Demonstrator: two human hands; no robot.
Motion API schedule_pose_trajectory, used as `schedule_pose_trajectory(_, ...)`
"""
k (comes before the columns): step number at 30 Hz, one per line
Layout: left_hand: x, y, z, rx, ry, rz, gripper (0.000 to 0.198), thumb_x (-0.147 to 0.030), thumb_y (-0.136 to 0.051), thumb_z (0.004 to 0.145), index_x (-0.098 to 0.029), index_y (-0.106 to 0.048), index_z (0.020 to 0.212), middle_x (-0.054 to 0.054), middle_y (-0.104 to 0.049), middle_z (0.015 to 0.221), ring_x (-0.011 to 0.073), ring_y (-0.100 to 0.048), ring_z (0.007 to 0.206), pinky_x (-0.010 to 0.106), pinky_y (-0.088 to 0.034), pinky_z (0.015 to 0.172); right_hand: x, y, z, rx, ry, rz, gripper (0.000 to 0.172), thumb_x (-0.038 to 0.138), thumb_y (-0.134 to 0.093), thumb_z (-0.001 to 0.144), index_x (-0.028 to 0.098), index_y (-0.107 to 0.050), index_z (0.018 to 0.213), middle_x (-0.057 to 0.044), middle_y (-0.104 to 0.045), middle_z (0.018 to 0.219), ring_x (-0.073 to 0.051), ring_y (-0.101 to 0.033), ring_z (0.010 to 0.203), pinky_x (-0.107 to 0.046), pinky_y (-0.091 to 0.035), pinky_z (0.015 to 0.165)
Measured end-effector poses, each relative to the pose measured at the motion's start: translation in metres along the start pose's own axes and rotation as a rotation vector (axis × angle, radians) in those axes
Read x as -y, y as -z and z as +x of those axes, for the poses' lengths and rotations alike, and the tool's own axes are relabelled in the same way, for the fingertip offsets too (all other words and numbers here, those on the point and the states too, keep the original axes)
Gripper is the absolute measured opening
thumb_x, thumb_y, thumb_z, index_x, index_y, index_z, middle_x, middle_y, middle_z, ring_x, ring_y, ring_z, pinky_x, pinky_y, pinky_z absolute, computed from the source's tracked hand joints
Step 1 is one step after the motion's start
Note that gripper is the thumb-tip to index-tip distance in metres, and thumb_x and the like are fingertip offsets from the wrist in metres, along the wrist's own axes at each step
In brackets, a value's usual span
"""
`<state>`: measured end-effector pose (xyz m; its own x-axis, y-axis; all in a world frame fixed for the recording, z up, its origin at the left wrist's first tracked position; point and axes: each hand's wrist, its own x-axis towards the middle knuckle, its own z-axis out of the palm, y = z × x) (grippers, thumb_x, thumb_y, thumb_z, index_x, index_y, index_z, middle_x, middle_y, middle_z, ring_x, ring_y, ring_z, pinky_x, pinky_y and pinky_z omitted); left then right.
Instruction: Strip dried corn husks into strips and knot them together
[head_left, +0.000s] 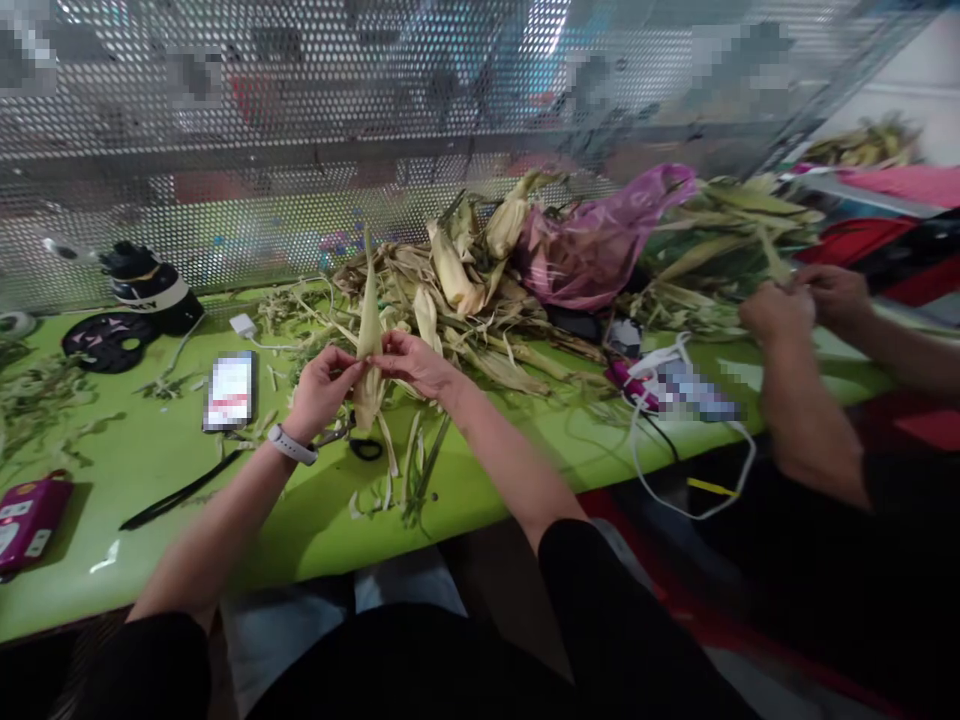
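A pale yellow-green corn husk (368, 330) stands upright between my two hands above the green table (315, 520). My left hand (322, 388), with a white watch on the wrist, is closed on the husk's left side. My right hand (412, 362) pinches the husk from the right, fingers pressed together. Loose husk strips (409, 470) lie on the table just below my hands. A large heap of husked corn and leaves (465, 280) is piled right behind them.
A pink plastic bag (592, 245) lies in the heap. A phone (230, 390), a black strap (180, 492), a pink case (30, 515) and a black-and-white device (150, 285) are on the left. Another person's hands (795, 305) work husks at right, near white cables (675, 440). A perforated metal screen (300, 150) backs the table.
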<state>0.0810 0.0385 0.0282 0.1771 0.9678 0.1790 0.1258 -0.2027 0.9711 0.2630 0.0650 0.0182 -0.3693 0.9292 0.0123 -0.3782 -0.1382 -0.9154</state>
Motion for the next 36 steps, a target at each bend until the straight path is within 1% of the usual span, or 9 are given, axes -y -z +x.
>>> schedule_pose_trajectory(6,0.007,0.001,0.003,-0.036,0.018,-0.016,0.031,-0.04,-0.075,0.073,-0.018,-0.054,0.073,-0.004,-0.055,0.061,0.0085,-0.051,0.051,0.019,-0.046,0.046,-0.003,0.002,0.004,-0.108,0.045,-0.075,0.046,0.029,-0.092,0.05,0.017,-0.054,0.074,0.008,-0.059,0.068,-0.007,-0.059,0.063,-0.022,-0.052,0.063)
schedule_pose_trajectory(10,0.007,-0.002,0.002,-0.009,0.012,-0.029,0.031,-0.04,-0.075,0.074,-0.017,-0.054,0.074,-0.003,-0.057,0.063,0.0082,-0.052,0.053,0.018,-0.045,0.047,0.001,0.0,-0.001,0.004,-0.038,-0.042,0.043,0.028,-0.09,0.052,0.017,-0.058,0.079,0.006,-0.064,0.073,-0.009,-0.062,0.067,-0.023,-0.053,0.064)
schedule_pose_trajectory(14,-0.003,0.0,0.0,0.089,0.057,-0.15,0.031,-0.037,-0.079,0.072,-0.017,-0.055,0.079,-0.003,-0.058,0.068,0.0081,-0.054,0.057,0.019,-0.048,0.051,0.009,-0.002,-0.007,0.047,-0.05,-0.022,0.044,0.025,-0.09,0.052,0.017,-0.062,0.086,0.003,-0.069,0.08,-0.011,-0.064,0.071,-0.023,-0.055,0.067)
schedule_pose_trajectory(18,-0.014,0.006,-0.001,0.274,0.249,-0.333,0.033,-0.029,-0.084,0.066,-0.016,-0.06,0.085,-0.005,-0.055,0.067,0.0055,-0.05,0.053,0.018,-0.044,0.05,0.015,-0.002,-0.009,0.015,-0.025,-0.051,0.042,0.028,-0.091,0.053,0.017,-0.062,0.082,0.004,-0.067,0.078,-0.01,-0.062,0.071,-0.022,-0.053,0.067)
schedule_pose_trajectory(20,-0.015,0.008,-0.001,0.333,0.294,-0.376,0.031,-0.027,-0.084,0.066,-0.015,-0.061,0.084,-0.003,-0.058,0.072,0.0062,-0.054,0.058,0.019,-0.047,0.056,0.015,-0.002,-0.009,0.01,-0.028,-0.09,0.041,0.031,-0.09,0.054,0.017,-0.061,0.079,0.005,-0.064,0.074,-0.009,-0.06,0.068,-0.021,-0.051,0.065)
schedule_pose_trajectory(23,-0.013,0.007,-0.001,0.317,0.268,-0.386,0.029,-0.025,-0.083,0.065,-0.014,-0.058,0.076,-0.002,-0.06,0.077,0.008,-0.059,0.069,0.021,-0.051,0.067,0.012,-0.002,-0.008,0.014,-0.028,-0.149,0.042,0.032,-0.09,0.054,0.018,-0.06,0.079,0.005,-0.064,0.072,-0.008,-0.057,0.065,-0.02,-0.047,0.059)
schedule_pose_trajectory(27,-0.01,0.005,0.0,0.279,0.274,-0.363,0.033,-0.026,-0.083,0.065,-0.017,-0.052,0.074,-0.004,-0.056,0.071,0.0079,-0.056,0.062,0.02,-0.047,0.056,0.009,-0.002,-0.009,0.046,-0.052,-0.191,0.043,0.032,-0.09,0.055,0.018,-0.065,0.088,0.004,-0.067,0.073,-0.008,-0.054,0.058,-0.02,-0.042,0.051)
schedule_pose_trajectory(31,-0.007,0.004,0.001,0.205,0.187,-0.339,0.031,-0.028,-0.08,0.069,-0.018,-0.051,0.075,-0.006,-0.05,0.064,0.0055,-0.046,0.052,0.017,-0.037,0.046,0.01,-0.002,-0.011,0.097,-0.095,-0.163,0.039,0.03,-0.089,0.055,0.016,-0.068,0.085,0.001,-0.069,0.075,-0.009,-0.058,0.062,-0.02,-0.045,0.053)
schedule_pose_trajectory(36,-0.001,0.002,0.002,0.164,0.121,-0.301,0.032,-0.031,-0.077,0.074,-0.019,-0.047,0.076,-0.006,-0.049,0.062,0.0055,-0.044,0.05,0.017,-0.034,0.045,0.012,0.0,-0.009,0.036,-0.088,-0.128,0.043,0.028,-0.091,0.051,0.017,-0.065,0.084,0.004,-0.067,0.073,-0.007,-0.057,0.06,-0.018,-0.043,0.052)
